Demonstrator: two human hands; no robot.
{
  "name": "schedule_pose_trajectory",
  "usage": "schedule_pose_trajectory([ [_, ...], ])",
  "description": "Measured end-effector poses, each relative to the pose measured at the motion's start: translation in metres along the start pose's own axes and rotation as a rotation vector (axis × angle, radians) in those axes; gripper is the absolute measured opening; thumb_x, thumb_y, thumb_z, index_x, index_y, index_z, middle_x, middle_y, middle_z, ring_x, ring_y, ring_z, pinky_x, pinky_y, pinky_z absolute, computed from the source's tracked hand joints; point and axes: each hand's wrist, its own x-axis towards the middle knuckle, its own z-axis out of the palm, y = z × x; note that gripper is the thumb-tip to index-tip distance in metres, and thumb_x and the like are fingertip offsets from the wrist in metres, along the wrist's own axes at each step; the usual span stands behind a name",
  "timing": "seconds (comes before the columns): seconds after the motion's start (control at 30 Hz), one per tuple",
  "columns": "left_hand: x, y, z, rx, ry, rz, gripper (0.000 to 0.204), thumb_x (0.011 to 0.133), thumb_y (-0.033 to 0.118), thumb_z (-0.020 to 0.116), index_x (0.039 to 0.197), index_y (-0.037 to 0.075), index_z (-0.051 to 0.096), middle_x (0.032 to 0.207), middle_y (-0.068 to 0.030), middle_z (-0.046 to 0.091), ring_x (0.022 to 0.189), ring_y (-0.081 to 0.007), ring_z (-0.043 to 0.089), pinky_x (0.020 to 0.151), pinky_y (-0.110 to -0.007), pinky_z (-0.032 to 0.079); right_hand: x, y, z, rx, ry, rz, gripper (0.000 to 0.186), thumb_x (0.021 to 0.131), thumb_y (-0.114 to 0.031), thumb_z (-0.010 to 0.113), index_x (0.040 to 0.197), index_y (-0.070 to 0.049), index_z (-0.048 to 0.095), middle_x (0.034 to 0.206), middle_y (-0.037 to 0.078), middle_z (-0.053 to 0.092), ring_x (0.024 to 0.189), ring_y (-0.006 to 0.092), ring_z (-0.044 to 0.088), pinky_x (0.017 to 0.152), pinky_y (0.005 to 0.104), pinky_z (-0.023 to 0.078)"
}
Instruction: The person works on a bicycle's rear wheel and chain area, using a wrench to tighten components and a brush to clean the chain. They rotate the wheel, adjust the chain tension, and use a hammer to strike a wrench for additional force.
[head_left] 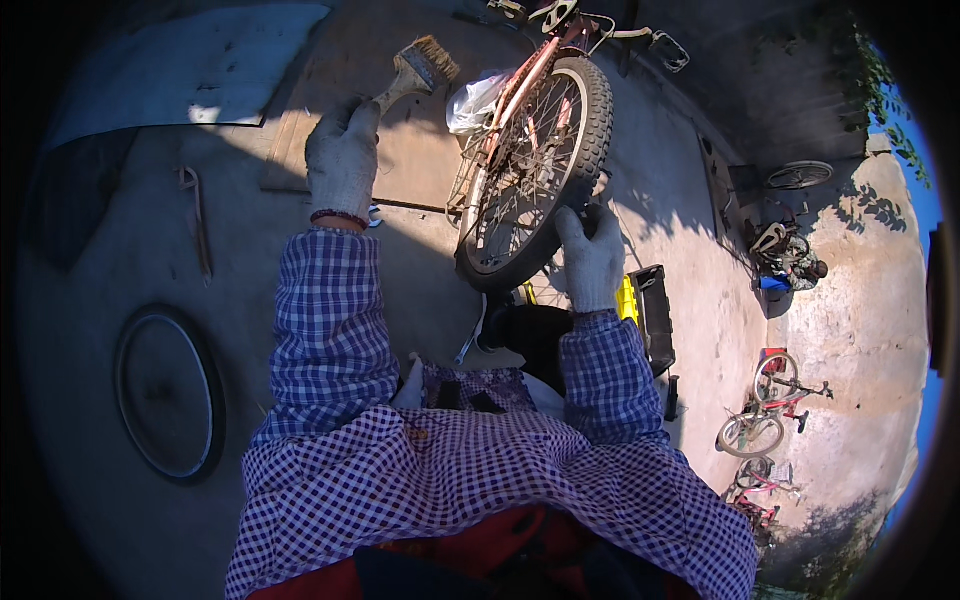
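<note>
My gloved left hand (342, 160) grips the handle of a wide paintbrush (425, 65), its pale, worn bristles pointing up, left of an upside-down or tilted pink bicycle (530, 75); I cannot tell which way it rests. My gloved right hand (590, 250) is closed on the knobby black tire (585, 145) of that bicycle's wheel, at its lower right side. A white plastic bag (470, 105) lies against the frame. An open black and yellow toolbox (650, 310) sits just right of my right forearm. A silver wrench (465, 345) is below the wheel.
A loose wheel (215, 395) lies at left, below a long metal tool (198, 225). A board (290, 170) and a metal sheet (180, 65) are at upper left. At right are a crouched person (805, 262) by bicycle parts, another wheel (800, 174) and several bicycles (752, 432).
</note>
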Motion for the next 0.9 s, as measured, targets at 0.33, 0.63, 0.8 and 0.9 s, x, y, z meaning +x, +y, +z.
schedule_pose_trajectory([
  [0.33,-0.013,0.006,0.001,-0.016,-0.044,-0.101,0.042,0.100,0.028,0.067,0.130,-0.001,0.070,0.077,0.0023,0.057,0.064,-0.0056,0.048,0.055,-0.025,0.041,0.001,-0.005,-0.019,-0.044,0.011,0.057,0.065,0.089,-0.044,0.078,0.127,0.008,0.066,0.111,0.024,0.075,0.103,0.0332,0.073,0.092,0.0416,0.056],
  [0.63,-0.019,-0.009,0.001,0.043,-0.037,-0.150,0.031,0.101,0.025,0.065,0.118,0.000,0.073,0.074,0.0021,0.055,0.059,-0.0061,0.047,0.051,-0.025,0.038,-0.008,-0.006,-0.029,-0.043,-0.067,0.101,0.060,0.090,-0.043,0.077,0.123,0.006,0.068,0.109,0.024,0.076,0.101,0.0338,0.074,0.091,0.0435,0.056],
  [0.8,-0.018,-0.015,-0.001,0.044,-0.070,-0.133,0.029,0.102,0.026,0.064,0.114,0.001,0.073,0.074,0.0011,0.056,0.059,-0.0073,0.048,0.051,-0.026,0.039,-0.011,-0.010,-0.032,-0.066,-0.093,0.108,0.059,0.090,-0.043,0.076,0.122,0.005,0.069,0.108,0.024,0.076,0.101,0.0355,0.074,0.092,0.0445,0.056],
  [0.9,-0.017,-0.018,-0.001,0.075,-0.069,-0.111,0.030,0.102,0.027,0.063,0.114,0.001,0.073,0.074,0.0008,0.057,0.059,-0.0076,0.049,0.051,-0.026,0.039,-0.013,-0.013,-0.032,-0.090,-0.139,0.117,0.058,0.090,-0.044,0.075,0.122,0.005,0.069,0.108,0.024,0.076,0.102,0.0359,0.074,0.093,0.0447,0.056],
])
